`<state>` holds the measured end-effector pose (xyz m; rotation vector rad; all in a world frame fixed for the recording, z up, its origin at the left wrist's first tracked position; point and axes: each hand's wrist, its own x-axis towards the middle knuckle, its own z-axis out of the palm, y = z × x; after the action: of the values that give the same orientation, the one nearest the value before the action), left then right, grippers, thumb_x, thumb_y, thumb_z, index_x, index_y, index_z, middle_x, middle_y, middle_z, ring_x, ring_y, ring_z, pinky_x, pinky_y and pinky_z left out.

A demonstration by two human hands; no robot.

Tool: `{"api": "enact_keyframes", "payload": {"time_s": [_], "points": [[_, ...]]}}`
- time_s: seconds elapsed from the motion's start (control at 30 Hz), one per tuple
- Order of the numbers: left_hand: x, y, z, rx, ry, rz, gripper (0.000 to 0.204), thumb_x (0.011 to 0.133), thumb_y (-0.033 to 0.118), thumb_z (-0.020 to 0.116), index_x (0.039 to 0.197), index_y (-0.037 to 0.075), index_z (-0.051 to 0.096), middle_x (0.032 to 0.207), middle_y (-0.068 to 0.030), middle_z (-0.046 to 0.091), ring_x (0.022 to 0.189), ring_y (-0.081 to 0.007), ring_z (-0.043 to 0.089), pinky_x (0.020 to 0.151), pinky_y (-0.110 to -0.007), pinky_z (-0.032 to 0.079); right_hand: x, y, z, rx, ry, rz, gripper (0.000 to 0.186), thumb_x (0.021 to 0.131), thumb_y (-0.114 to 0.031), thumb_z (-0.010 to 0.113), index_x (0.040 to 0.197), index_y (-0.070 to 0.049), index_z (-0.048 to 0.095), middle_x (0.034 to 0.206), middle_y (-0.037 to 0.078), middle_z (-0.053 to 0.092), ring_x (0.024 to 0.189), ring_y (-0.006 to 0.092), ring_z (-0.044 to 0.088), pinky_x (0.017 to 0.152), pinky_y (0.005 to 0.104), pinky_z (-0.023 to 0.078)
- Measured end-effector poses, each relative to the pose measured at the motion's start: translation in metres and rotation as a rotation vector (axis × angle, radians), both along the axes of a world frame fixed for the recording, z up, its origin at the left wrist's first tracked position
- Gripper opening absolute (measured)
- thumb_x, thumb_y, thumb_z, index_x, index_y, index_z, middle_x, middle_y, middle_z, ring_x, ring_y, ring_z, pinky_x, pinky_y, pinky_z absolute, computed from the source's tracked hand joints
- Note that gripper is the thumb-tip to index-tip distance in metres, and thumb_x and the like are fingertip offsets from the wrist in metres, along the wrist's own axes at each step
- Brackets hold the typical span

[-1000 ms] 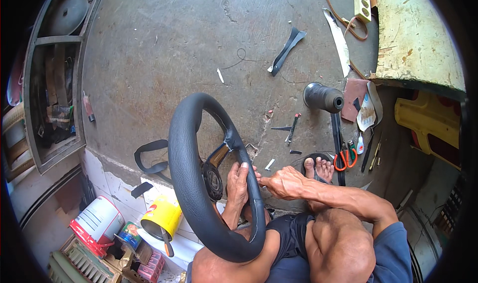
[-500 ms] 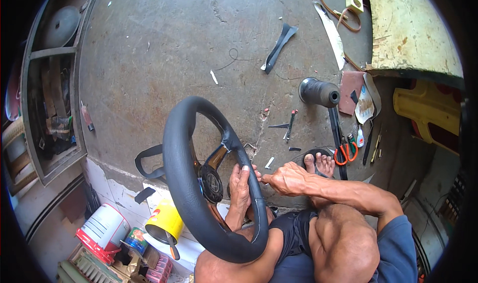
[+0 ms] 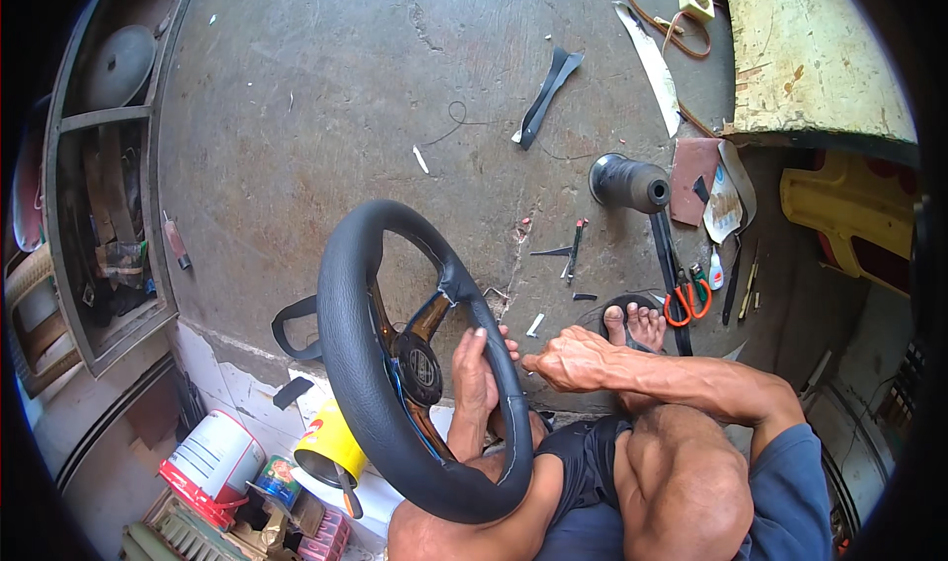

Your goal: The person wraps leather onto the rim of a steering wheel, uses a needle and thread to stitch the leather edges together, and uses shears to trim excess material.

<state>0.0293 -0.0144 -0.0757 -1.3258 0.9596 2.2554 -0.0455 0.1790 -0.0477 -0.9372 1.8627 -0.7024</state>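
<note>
A steering wheel (image 3: 348, 363) wrapped in black leather stands tilted across my left thigh, with a pale seam running along the inner side of its rim. Its brown spokes meet at a dark round hub (image 3: 421, 375). My left hand (image 3: 475, 375) is closed around the right part of the rim, fingertips showing on the far side. Just right of those fingertips, my right hand (image 3: 573, 360) is closed in a pinch, apart from the rim. Whatever its fingers hold is too small to make out.
A black thread cone (image 3: 624, 184) stands on the floor by orange-handled scissors (image 3: 681, 304) and my sandalled foot (image 3: 637, 326). Dark leather scraps (image 3: 548, 97) and a pen (image 3: 575, 250) lie about. At left are a yellow can (image 3: 331, 444), a white bucket (image 3: 217, 454) and a metal-framed cabinet (image 3: 107, 117).
The steering wheel's top has tipped slightly lower and left, showing more of its spokes and hub. My hands stay in nearly the same places.
</note>
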Motion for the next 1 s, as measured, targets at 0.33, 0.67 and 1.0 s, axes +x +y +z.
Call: {"api": "enact_keyframes", "payload": {"time_s": [0.33, 0.67, 1.0], "points": [[0.003, -0.008, -0.014, 0.039, -0.005, 0.005, 0.033, 0.107, 0.028, 0.057, 0.118, -0.003, 0.056, 0.099, -0.0143, 0.067, 0.085, -0.0227, 0.071, 0.077, -0.037, 0.062, -0.013, -0.013, 0.019, -0.105, -0.089, -0.036, 0.014, 0.084, -0.015, 0.063, 0.095, -0.006, 0.064, 0.065, 0.022, 0.066, 0.063, 0.0434, 0.069, 0.055, 0.0524, 0.053], [0.009, -0.020, 0.004, -0.932, 0.403, -0.548, 0.020, 0.091, 0.005, 0.072, 0.111, 0.004, 0.071, 0.112, -0.0075, 0.065, 0.098, -0.0174, 0.066, 0.081, -0.028, 0.054, -0.007, -0.038, 0.024, -0.234, -0.024, -0.181, 0.012, 0.084, -0.014, 0.062, 0.087, -0.003, 0.063, 0.066, 0.022, 0.066, 0.062, 0.0434, 0.069, 0.054, 0.0519, 0.054], [0.018, -0.013, 0.010, -1.164, 0.517, -0.684, 0.013, 0.091, 0.004, 0.072, 0.103, 0.003, 0.072, 0.114, -0.0139, 0.065, 0.104, -0.0321, 0.065, 0.093, -0.041, 0.052, -0.031, -0.026, -0.004, -0.075, 0.181, -0.461, 0.017, 0.090, -0.008, 0.060, 0.102, 0.004, 0.061, 0.092, 0.024, 0.063, 0.092, 0.0426, 0.066, 0.078, 0.0500, 0.054]]}}
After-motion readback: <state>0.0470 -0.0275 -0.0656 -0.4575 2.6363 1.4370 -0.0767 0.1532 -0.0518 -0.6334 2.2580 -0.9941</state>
